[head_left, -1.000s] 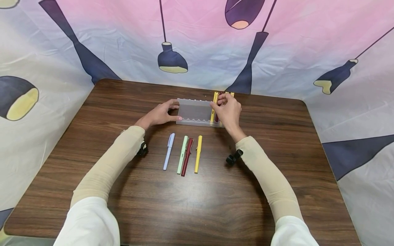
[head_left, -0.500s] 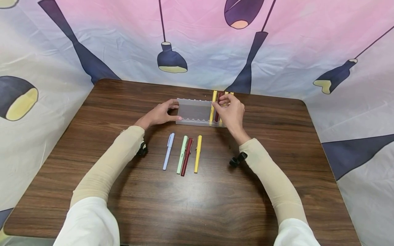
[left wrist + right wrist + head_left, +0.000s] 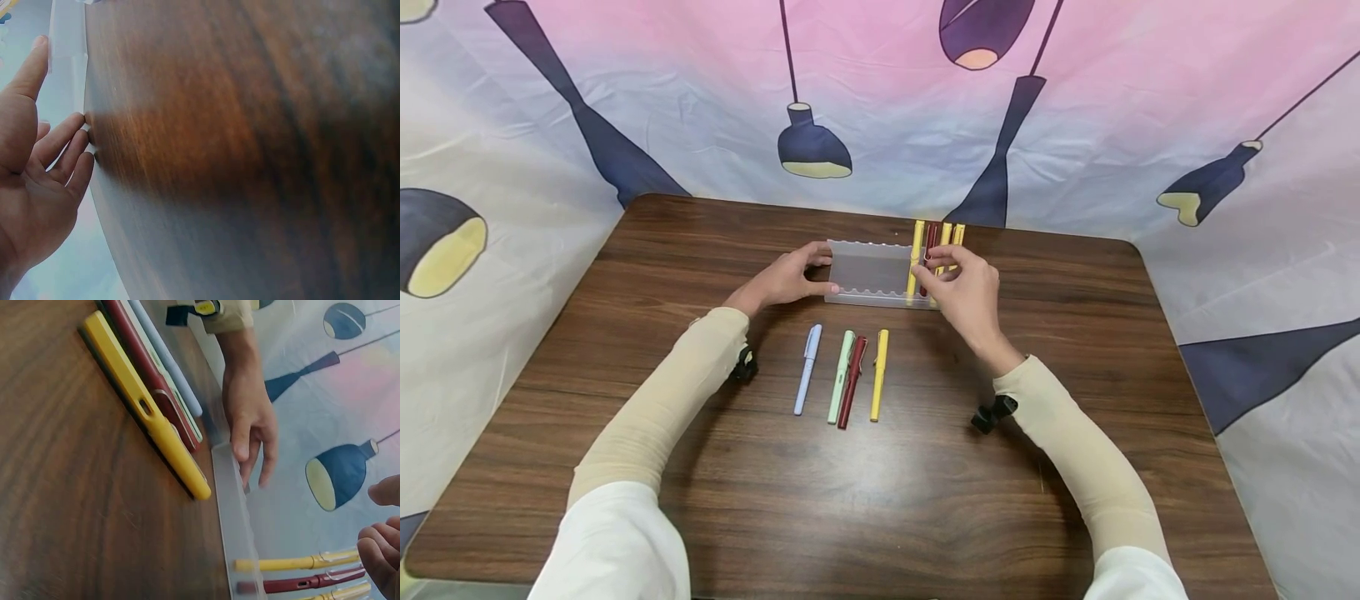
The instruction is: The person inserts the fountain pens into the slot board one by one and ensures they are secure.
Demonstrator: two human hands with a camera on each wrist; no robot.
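A clear plastic pen rack [image 3: 872, 271] with notched edges stands near the table's back. My left hand [image 3: 786, 277] holds its left end, thumb on the front edge and fingers behind. Its fingertips [image 3: 78, 119] show beside the rack in the left wrist view. At the rack's right end lie several capped pens: a yellow pen [image 3: 915, 258], a dark red pen [image 3: 306, 583], then more yellow ones. My right hand [image 3: 966, 292] hovers in front of these, fingers loosely curled around nothing; the right wrist view shows a gap between it and the pens.
On the table [image 3: 970, 500], in front of the rack, lie a light blue pen [image 3: 808, 371], a pale green pen [image 3: 841, 379], a dark red pen [image 3: 852, 383] and a yellow pen [image 3: 880, 375]. A printed cloth [image 3: 895, 125] hangs behind the table.
My right hand has let go of the leftmost yellow pen in the rack and drawn back a little, toward me and to the right. The left hand stays at the rack's end.
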